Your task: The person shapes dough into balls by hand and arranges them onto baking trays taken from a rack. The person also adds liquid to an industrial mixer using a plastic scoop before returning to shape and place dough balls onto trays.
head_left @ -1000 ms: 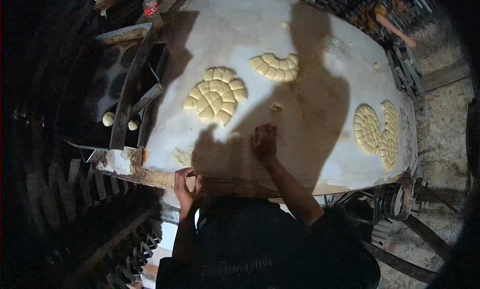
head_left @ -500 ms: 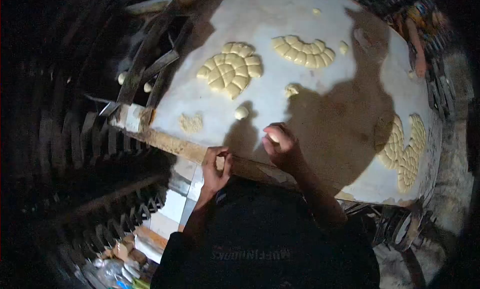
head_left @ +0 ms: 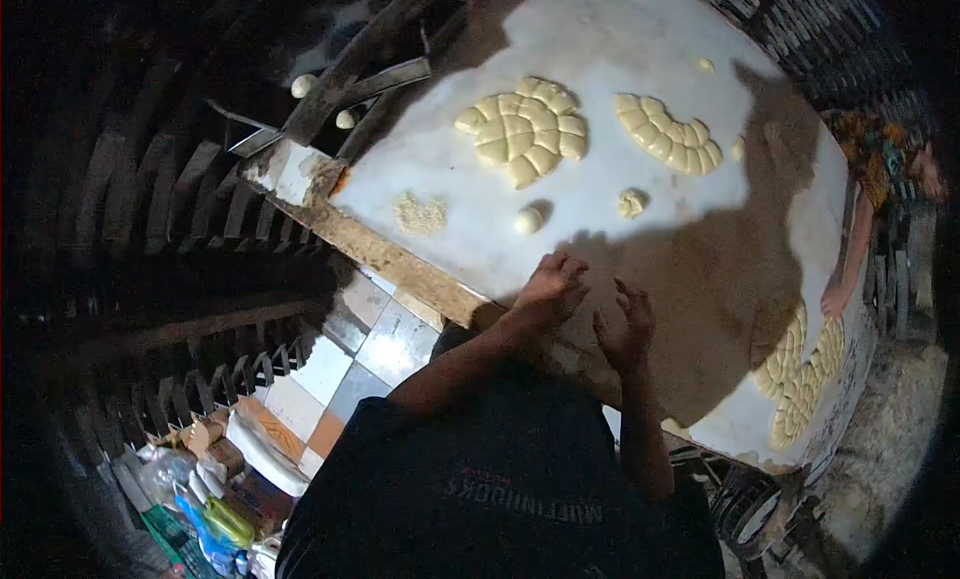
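Observation:
My left hand (head_left: 553, 291) is over the near edge of the pale work table (head_left: 590, 39), fingers loosely bent and apart, with nothing visible in them. To its right, in shadow, my right hand (head_left: 625, 327) is raised with fingers spread, and I see nothing in it. Just beyond my left hand lies a round dough ball (head_left: 528, 219). A rougher dough lump (head_left: 632, 204) sits farther right. Cut dough pieces form a joined cluster (head_left: 525, 131) and a curved strip (head_left: 668, 136) beyond. A crumbly pale patch (head_left: 420, 213) lies left of the ball.
More scored dough (head_left: 797, 384) lies at the table's right end, where another person's arm (head_left: 853, 254) reaches in. Dark slatted racks (head_left: 235, 199) stand at left, near two pale balls. Bags and bottles (head_left: 215, 509) lie on the tiled floor (head_left: 395, 344) below.
My view has turned and shifted left. My left hand has moved right and over the table, close to my right hand. My right hand's fingers have opened from a curl. The other person's arm reaches lower.

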Demonstrator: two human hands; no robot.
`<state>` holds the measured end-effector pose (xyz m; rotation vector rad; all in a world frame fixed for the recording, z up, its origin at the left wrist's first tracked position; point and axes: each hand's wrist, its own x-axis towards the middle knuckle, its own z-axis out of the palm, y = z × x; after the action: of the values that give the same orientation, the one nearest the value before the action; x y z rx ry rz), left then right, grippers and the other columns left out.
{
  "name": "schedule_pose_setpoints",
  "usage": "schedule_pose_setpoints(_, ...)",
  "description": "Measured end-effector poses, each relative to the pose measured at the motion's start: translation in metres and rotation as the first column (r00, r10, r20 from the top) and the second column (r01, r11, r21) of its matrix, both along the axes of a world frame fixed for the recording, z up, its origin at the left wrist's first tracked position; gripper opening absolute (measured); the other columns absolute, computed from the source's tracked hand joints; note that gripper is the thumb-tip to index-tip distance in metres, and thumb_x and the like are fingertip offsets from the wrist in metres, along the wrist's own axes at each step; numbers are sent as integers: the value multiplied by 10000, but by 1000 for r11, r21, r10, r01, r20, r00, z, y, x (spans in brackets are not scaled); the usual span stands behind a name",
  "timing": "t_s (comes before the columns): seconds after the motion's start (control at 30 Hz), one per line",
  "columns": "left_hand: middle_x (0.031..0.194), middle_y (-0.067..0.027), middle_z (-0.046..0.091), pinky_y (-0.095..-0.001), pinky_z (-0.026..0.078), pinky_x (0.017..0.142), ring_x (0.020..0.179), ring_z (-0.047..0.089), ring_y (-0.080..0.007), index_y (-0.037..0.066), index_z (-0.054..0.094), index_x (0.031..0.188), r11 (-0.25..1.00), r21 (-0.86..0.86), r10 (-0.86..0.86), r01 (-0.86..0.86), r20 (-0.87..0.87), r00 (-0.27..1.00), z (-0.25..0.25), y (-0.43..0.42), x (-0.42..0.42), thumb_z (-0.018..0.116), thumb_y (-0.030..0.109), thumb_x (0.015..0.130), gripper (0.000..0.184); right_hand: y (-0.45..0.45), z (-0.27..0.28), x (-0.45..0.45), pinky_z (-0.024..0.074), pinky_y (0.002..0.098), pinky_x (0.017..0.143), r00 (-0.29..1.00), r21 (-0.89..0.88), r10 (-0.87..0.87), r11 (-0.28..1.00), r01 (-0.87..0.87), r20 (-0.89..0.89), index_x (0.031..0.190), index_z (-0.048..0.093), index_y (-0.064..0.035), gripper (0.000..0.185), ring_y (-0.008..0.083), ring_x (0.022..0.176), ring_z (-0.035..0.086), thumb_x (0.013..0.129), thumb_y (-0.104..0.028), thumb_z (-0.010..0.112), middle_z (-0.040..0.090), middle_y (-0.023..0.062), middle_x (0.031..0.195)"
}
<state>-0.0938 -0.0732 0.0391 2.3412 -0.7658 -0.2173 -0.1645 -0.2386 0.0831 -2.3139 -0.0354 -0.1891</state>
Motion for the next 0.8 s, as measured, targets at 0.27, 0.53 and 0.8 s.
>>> schedule_pose_setpoints(0.27, 965, -51, 587, -255, 456, 778, 876, 556, -138, 11, 487, 1151, 391, -576, 35, -718, -771, 636, 49, 92, -4, 584, 122, 898, 293, 124, 30, 61, 481, 364, 886, 966, 236, 248, 936, -260, 77, 1234, 507, -38, 456, 290, 1088, 558, 794, -24, 625, 560, 172, 1168)
schedule_pose_setpoints(0.53, 950, -25, 521, -288, 468, 729, 869, 531, -135, 81, 488, 1139, 25, -551, 524, -834, -703, 480, 9, 257, -33, 555, 126, 884, 267, 189, 9, 153, 476, 388, 829, 923, 233, 370, 911, -340, -101, 1173, 538, -14, 394, 309, 951, 578, 786, 10, 606, 573, 175, 1118)
schedule_pose_setpoints(0.8, 735, 11, 489, -221, 370, 524, 612, 454, -81, 74, 537, 962, -227, -301, 761, -926, -648, 25, -129, 373, -103, 623, 73, 838, 151, 218, 17, 180, 447, 417, 916, 909, 123, 368, 929, -349, -194, 1193, 524, -44, 411, 312, 1054, 546, 791, 17, 589, 556, 139, 1143)
